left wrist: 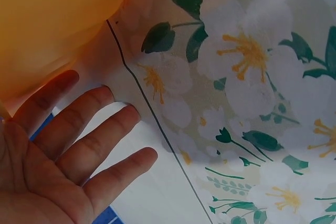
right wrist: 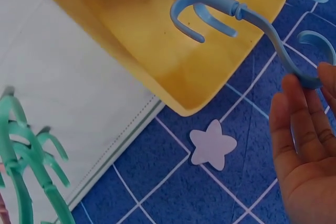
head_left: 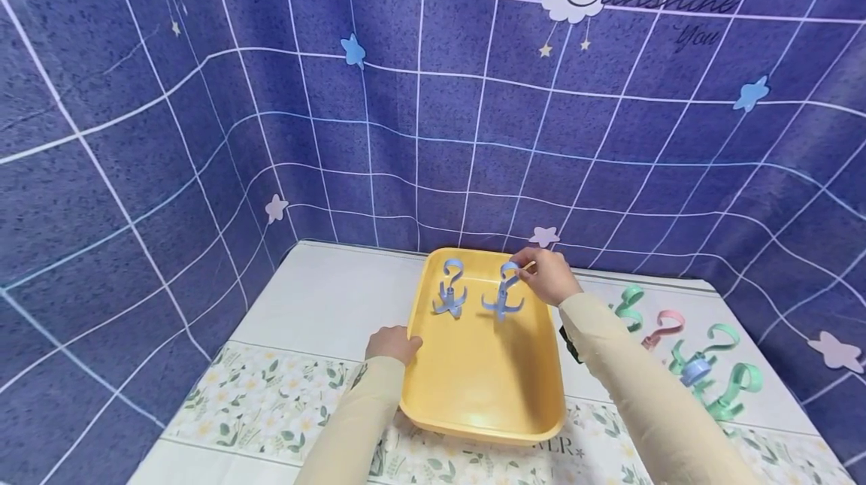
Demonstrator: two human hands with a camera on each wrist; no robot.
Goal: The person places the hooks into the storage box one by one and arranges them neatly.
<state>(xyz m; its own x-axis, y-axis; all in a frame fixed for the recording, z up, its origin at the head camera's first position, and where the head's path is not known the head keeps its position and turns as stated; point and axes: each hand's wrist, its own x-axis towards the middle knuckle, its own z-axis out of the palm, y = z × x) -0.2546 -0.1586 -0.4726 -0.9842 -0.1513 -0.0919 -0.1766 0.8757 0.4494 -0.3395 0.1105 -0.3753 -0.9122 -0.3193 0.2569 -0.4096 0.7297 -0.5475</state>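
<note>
A yellow tray lies in front of me. My left hand holds its left rim, the thumb lapping over the edge. In the left wrist view the fingers of that hand spread out beside the tray's outer wall. My right hand pinches the curved top of a blue rotating hook hanger over the tray's far right part. Its prongs point down toward the tray floor. Another blue hook hanger is at the tray's far left.
To the right of the tray, several hook hangers lie on the table cover: green, pink and one with a blue part. A blue gridded curtain closes off the back and sides. The cover has a floral band.
</note>
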